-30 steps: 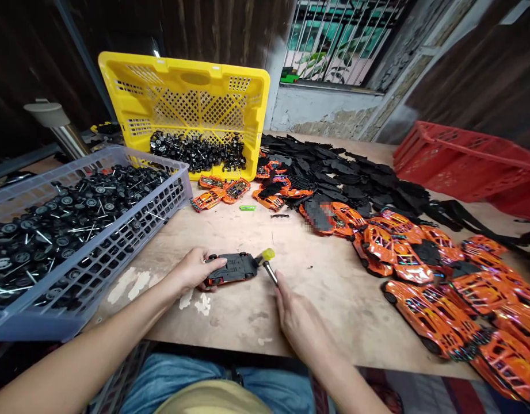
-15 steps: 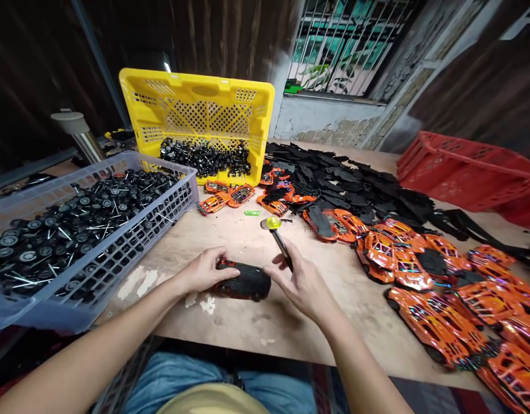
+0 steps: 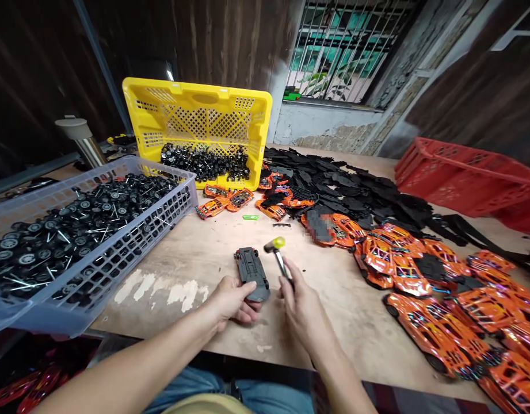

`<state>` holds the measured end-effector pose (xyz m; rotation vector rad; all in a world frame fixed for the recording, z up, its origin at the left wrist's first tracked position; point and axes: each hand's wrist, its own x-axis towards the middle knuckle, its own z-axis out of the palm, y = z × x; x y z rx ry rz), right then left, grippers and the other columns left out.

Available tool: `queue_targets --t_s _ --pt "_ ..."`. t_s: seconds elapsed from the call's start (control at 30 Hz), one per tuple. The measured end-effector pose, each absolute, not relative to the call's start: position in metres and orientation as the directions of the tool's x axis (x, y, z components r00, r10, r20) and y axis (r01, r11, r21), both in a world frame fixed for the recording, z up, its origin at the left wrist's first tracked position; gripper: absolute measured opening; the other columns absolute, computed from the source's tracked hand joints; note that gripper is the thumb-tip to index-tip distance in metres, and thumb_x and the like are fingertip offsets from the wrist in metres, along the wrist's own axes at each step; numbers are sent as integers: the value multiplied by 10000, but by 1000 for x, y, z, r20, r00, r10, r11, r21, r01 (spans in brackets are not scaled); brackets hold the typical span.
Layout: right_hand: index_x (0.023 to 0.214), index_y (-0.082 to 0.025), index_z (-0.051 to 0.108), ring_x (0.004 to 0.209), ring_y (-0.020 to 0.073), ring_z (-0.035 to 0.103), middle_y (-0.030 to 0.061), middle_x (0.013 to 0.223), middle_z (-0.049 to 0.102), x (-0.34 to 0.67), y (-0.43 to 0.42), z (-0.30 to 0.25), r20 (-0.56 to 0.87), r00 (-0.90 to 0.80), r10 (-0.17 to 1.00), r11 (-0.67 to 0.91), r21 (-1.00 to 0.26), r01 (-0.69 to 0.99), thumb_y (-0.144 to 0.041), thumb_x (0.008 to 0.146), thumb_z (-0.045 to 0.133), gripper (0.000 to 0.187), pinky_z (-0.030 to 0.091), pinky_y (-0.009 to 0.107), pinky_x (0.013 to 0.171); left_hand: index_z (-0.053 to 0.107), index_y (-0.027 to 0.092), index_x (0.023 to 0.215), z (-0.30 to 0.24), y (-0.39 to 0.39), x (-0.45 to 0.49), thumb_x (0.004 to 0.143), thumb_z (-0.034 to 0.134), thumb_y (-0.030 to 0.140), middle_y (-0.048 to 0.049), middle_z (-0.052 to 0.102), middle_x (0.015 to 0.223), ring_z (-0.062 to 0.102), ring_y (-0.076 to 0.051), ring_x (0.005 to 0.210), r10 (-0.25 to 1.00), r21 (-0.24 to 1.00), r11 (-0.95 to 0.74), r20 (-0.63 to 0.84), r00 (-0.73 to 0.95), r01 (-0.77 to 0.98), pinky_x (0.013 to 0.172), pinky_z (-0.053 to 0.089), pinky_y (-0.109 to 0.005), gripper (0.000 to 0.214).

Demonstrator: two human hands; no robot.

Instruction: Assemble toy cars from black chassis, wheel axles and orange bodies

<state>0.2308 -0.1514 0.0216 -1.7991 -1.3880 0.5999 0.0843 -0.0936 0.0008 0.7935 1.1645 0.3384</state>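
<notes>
the left hand (image 3: 231, 297) clasped the upturned toy car (image 3: 251, 267) and the right hand (image 3: 302, 303) gripped the hammer (image 3: 278, 258), so a misaimed blow risked catching the left hand.

The left hand (image 3: 232, 300) partly hides the upturned toy car (image 3: 251, 265).

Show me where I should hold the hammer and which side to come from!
Hold the hammer by its slim handle, probably best coming from the near right. The handle slants that way, while the chunky head points away. The right grip is closed around the near end.
</notes>
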Motion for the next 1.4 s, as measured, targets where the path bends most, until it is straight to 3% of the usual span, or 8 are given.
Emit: queue_targets --t_s 0.17,0.3,0.6,0.77,1.0,1.13,1.27,1.4 --pt "1511 -172 277 574 177 615 61 737 654 231 -159 33 376 195 906 106 -647 755 -293 977 304 548 497 277 585 675 58 757 3 -81 76 798 680 401 -99 702 594 577 -95 335 597 697 686 -703 386 210 316 389 -149 345" --pt "1450 -196 417 470 183 585 52 629 658 226 -141 28 146 -38 988 107 -497 861 -252 955 339 505 427 251 477 659 76 735 3 -82 75 777 688 431 -79 691 563 570 -91 329 599 705 678 -695 399 210 314 371 -142 359" --pt "1473 -171 368 572 200 659 77 728 721 238 -106 22 37 -18 999 33 -468 883 -243 975 325 505 440 258 545 628 83 728 1 -80 76 777 690 439 -84 685 572 564 -85 331 597 700 688 -697 398 193 309 371 -135 364" --pt "1422 -196 448 798 235 672 129 885 714 260 -93 24 108 222 969 -160 -411 898 -295 979 390 457 495 324 725 622 95 841 3 -88 68 740 712 520 -79 701 672 579 -61 406 616 752 642 -622 484 149 374 406 -121 446" --pt "1366 -230 459 1049 187 617 44 1176 643 246 -119 22 199 33 979 160 -867 472 -317 915 534 465 498 304 910 578 142 1083 -4 -94 81 775 636 614 -39 687 722 600 -108 565 635 915 382 -362 682 130 503 458 -180 567" --pt "1334 -226 517 1158 255 542 82 1247 606 315 -145 30 444 386 809 77 -731 678 -236 869 516 465 422 418 1016 556 202 1197 -6 -73 86 857 558 525 -89 700 997 670 -196 785 704 956 -86 -141 696 281 670 535 -291 469" --pt "1394 -227 501 1081 362 536 193 1178 606 433 -165 39 606 610 511 -533 -333 778 -182 842 457 556 401 564 856 617 180 1082 -5 -18 71 864 532 294 -124 645 1123 589 -287 1078 746 556 -649 330 578 519 974 466 -454 260" --pt "1204 -347 658 1029 416 570 246 1114 647 467 -177 50 515 728 451 -753 -218 621 -339 829 523 399 358 566 664 555 110 1212 -6 39 53 822 561 168 -199 467 1383 378 -356 1325 859 209 -454 363 362 866 1052 399 -484 395"
